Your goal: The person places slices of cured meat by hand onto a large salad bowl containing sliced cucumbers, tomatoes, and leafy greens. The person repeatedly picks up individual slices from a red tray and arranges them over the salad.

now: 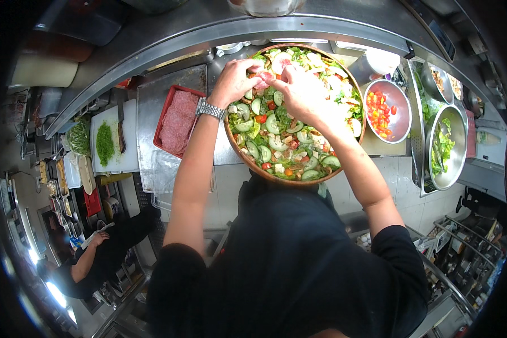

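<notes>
In front of me stands a big round wooden bowl [298,181] heaped with salad: cucumber slices [272,124], lettuce, tomato pieces and pale cubes. Over its far left part, my left hand [235,80], with a metal-band watch at the wrist, pinches a thin speckled pink slice [263,79] that looks like cured meat. My right hand [304,93] meets it from the other side, thumb and fingers closed at the slice's edge. Glare washes out much of that hand. Another pink slice [281,63] lies on the salad just beyond the fingers.
Left of the bowl, a red tray [157,130] holds pink meat. Beyond it lies a white cutting board [130,158] with chopped greens and a knife [121,129]. At right are a metal bowl [401,112] of cut tomatoes and another bowl [457,163] with lettuce. A co-worker [90,265] stands lower left.
</notes>
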A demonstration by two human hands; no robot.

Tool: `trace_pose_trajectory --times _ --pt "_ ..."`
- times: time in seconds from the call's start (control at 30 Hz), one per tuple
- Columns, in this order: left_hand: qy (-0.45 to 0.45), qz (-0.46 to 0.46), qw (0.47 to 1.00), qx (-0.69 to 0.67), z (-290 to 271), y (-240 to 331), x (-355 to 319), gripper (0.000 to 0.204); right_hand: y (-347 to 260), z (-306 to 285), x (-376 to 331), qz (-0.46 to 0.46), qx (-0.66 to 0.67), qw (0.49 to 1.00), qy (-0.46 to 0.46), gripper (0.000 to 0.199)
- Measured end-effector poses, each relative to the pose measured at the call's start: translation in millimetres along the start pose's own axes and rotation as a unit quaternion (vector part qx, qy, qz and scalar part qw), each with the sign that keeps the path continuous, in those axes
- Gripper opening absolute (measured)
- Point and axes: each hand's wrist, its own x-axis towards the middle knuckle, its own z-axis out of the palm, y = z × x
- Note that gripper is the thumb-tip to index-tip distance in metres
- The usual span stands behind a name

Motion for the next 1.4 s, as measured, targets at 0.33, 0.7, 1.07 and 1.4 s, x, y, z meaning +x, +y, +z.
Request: trace_pose_trajectory --times 0.33,0.7,1.07,1.4 --pt "-0.023 -0.084 0.996 0.001 2.5 13.3 3.4 0.027 -0.2 0.1 -1.7 0.057 0.001 0.996 -0.065 0.045" --pt "0.065 -0.034 0.997 -0.015 11.6 13.3 -10.9 0.02 31.9 -11.0 1.9 0.041 0.083 0.996 0.014 0.035" --pt "0.071 -0.039 0.995 -0.054 -13.7 -7.6 -19.5 0.034 46.8 -11.8 47.3 0.181 0.134 0.97 -0.092 0.026" --pt "0.011 -0.102 0.992 -0.078 7.0 4.4 -5.8 0.025 3.6 30.7 46.6 0.152 0.092 0.984 -0.029 0.015"
